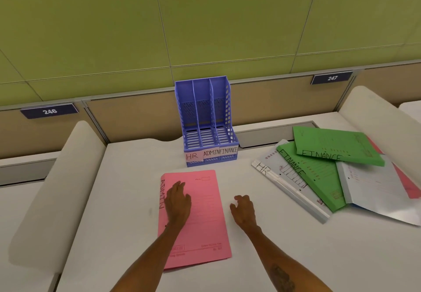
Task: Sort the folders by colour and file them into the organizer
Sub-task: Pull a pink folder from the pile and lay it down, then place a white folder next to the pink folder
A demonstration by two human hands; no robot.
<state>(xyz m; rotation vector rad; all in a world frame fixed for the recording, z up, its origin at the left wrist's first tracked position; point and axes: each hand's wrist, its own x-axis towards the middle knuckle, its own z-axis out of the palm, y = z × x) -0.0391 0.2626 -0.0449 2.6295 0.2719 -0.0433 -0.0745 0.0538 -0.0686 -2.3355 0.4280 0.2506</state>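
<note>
Low in the frame, the left hand (177, 202) lay flat and open on the pink folder (200, 218); the right hand (243, 209) hovered empty, fingers apart. At right, the pile (337, 171) waited unsorted on the tabletop (127, 200). Farther, the organizer (206, 120) stood empty, so I judged nothing was filed.

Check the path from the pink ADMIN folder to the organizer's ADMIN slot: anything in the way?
Nothing visible. Bare desk lies between the pink ADMIN folder and the blue organizer; its three slots look empty. The folder pile sits off to the right. The left hand rests on the folder.
</note>
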